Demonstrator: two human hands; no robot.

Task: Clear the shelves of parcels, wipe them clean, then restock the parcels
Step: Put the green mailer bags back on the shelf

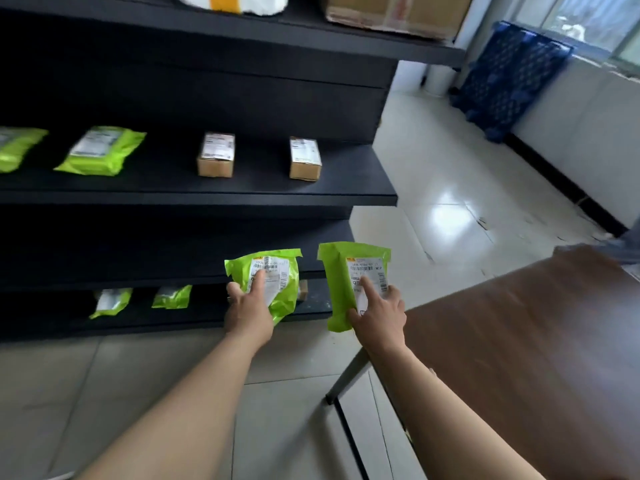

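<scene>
Green parcels [289, 278] [336, 282], two, held in two hands [247, 315] [379, 317]

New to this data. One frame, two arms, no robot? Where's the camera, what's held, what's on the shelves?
There is no machine here. These are a person's bare arms, filmed by one wide-angle camera worn on the head, looking forward and down, so you see what the person sees.

The left hand grips the left bag and the right hand grips the right bag. Both bags are green with a white label, and a finger lies on each label.

Ahead is a dark shelf unit. The middle shelf holds two green parcels and two small boxes. Two lower parcels lie on a shelf further down. A brown table stands at right.

One frame cannot show whether the held bags are coming off or going back.
</scene>
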